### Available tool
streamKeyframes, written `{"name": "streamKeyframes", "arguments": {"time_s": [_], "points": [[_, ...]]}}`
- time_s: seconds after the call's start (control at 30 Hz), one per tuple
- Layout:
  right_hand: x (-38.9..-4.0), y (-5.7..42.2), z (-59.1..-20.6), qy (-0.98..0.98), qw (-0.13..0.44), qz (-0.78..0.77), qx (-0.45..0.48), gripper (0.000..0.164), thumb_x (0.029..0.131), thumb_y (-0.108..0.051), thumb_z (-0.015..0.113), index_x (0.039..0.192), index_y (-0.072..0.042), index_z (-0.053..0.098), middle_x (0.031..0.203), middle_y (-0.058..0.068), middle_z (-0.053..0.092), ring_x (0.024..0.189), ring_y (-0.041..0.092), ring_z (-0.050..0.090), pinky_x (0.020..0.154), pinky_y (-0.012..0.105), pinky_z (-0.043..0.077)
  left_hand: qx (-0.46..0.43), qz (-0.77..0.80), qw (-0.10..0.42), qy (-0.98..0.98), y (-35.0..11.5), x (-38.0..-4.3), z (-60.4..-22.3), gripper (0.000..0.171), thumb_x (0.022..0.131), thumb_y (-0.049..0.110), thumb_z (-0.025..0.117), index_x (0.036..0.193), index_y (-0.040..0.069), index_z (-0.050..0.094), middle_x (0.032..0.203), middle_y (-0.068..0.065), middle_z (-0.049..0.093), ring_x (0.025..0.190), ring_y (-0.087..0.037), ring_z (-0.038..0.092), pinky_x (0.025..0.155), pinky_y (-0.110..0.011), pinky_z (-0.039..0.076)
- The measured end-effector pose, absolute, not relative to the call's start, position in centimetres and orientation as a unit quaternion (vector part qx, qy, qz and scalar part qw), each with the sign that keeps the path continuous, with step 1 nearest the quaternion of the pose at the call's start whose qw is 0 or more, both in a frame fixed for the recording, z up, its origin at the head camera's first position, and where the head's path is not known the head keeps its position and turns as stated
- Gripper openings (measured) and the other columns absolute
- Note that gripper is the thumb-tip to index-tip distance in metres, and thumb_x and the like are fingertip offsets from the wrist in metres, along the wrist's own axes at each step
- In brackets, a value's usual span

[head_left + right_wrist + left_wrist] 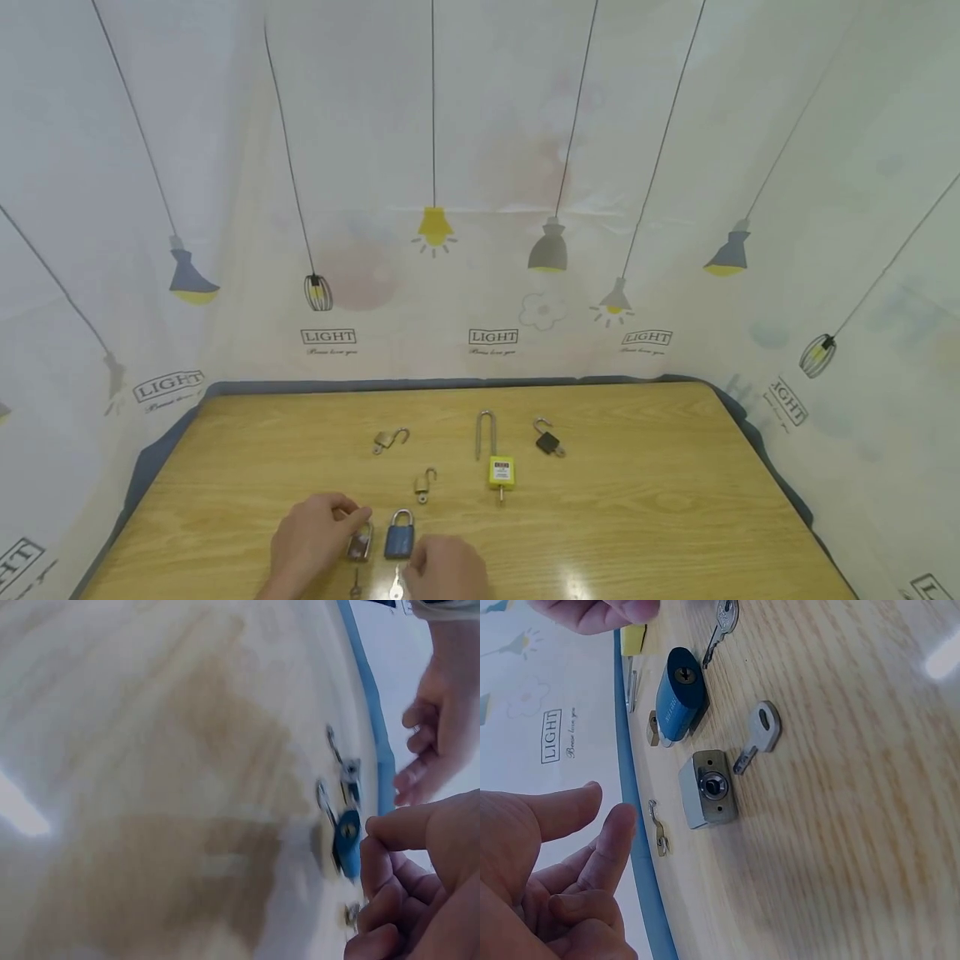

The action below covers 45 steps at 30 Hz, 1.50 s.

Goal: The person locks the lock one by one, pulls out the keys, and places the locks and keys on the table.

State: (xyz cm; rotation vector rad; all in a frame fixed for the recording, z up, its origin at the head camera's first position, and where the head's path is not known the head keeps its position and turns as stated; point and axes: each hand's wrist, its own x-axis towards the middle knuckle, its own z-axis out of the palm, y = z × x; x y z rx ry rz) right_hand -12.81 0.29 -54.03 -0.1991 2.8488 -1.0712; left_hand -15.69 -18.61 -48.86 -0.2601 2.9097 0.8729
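Note:
My left hand (311, 533) hovers beside a silver padlock (711, 802), thumb and forefinger apart and nothing between them. In the left wrist view this padlock stands with its keyhole toward me, and a key (760, 742) lies just in front. To its right is a blue padlock (399, 542), also with its keyhole facing me; a second key (396, 592) lies before it. My right hand (450, 571) is next to the blue padlock and that key, its fingers loosely bent. No object shows in its fingers in the right wrist view (420, 877).
Farther back on the wooden table (637, 500) lie two small brass padlocks (385, 439) with shackles swung out. A yellow padlock (502, 472) with a key in it lies beside its long loose shackle (486, 429). Right of these is a black padlock (548, 442). A lamp-print curtain (495, 275) surrounds the table.

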Motion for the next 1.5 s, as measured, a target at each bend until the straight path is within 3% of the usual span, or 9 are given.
{"name": "streamKeyframes", "arguments": {"time_s": [0.57,1.03,1.5], "points": [[-14.4,6.4,-51.9,0.94,0.032,-0.337,-0.051,0.015,0.08,-0.026,0.073,0.072,-0.021,0.061,0.061,-0.012,0.052,0.055,0.006,0.045,0.052,0.026,0.04,-0.066,0.284,0.047,0.956,-18.2,-16.2,-49.1,0.031,0.084,0.047,0.067,0.091,0.018,0.071,0.083,0.001,0.07,0.061,-0.011,0.053,0.047,-0.03,0.039],[-14.9,10.2,-52.2,0.938,0.039,-0.342,-0.033,0.012,0.083,-0.028,0.071,0.079,-0.022,0.062,0.066,-0.01,0.055,0.058,0.008,0.048,0.052,0.028,0.041,-0.048,0.276,0.033,0.959,-17.7,-19.5,-49.3,0.025,0.085,0.038,0.068,0.094,0.015,0.07,0.087,0.001,0.07,0.067,-0.012,0.058,0.052,-0.031,0.044],[-14.9,11.4,-51.5,0.937,0.037,-0.346,-0.017,0.013,0.085,-0.033,0.07,0.083,-0.022,0.063,0.065,-0.01,0.054,0.055,0.009,0.048,0.049,0.026,0.041,-0.032,0.247,0.038,0.968,-18.0,-23.9,-49.8,0.041,0.088,0.033,0.064,0.116,0.004,0.063,0.108,-0.015,0.069,0.088,-0.029,0.063,0.063,-0.041,0.049]]}}
